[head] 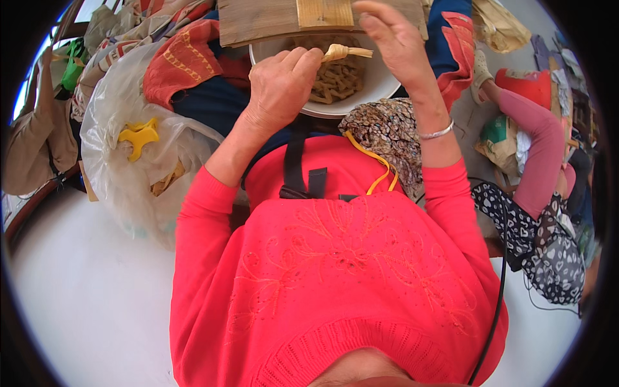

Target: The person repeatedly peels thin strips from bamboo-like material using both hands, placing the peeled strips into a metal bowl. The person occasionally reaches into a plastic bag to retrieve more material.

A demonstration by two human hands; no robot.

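My left hand [285,80] grips a twisted, pale tan strip [337,52], perhaps plant fibre, with a knot-like fold and a loose end pointing right. Beneath it a white basin [379,87] holds a heap of similar tan twisted pieces [338,82]. Just right of the strip's end is my right hand [394,38], slightly blurred, fingers apart and nothing visible in them. Its fingertips are close to a light wooden block [325,13] that lies on a darker wooden board [261,24] across the basin's far side.
Left of me, a clear plastic bag [111,96] has a yellow plastic piece [140,138] on or in it. Patterned cloth [387,130] lies by my right forearm. A seated person [537,145] is at right, near a red bucket [524,87]; another person [34,145] is at left.
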